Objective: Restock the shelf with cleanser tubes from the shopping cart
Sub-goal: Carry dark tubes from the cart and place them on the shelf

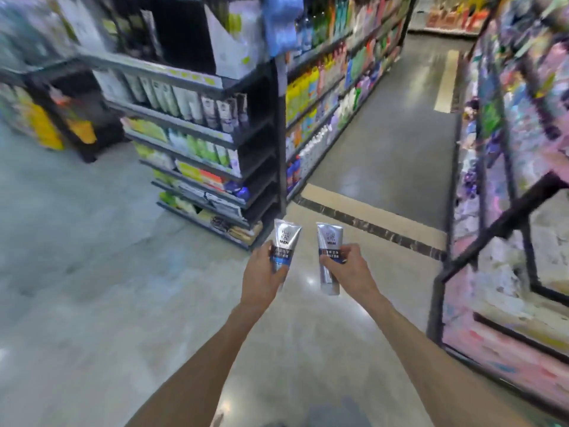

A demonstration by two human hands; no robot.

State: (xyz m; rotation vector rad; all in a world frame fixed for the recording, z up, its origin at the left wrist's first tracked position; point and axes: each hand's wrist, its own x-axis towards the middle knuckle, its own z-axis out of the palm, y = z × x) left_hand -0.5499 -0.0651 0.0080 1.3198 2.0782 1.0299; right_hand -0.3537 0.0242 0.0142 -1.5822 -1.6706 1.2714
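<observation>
I hold two silver cleanser tubes with dark and blue labels out in front of me over the floor. My left hand [261, 274] grips one tube [285, 238], its crimped end pointing up. Right beside it, my right hand [348, 268] grips the other tube [330, 238], whose cap end hangs below the fingers. The end shelf unit [191, 124] stands ahead to the left, with rows of similar upright tubes on its second tier. The shopping cart is not in view.
A long aisle runs ahead between the left shelving of bottles [326, 97] and a dark-framed rack of colourful packets [505, 186] close on my right. A tan and dark floor stripe [369, 220] crosses just beyond my hands. The view is motion-blurred.
</observation>
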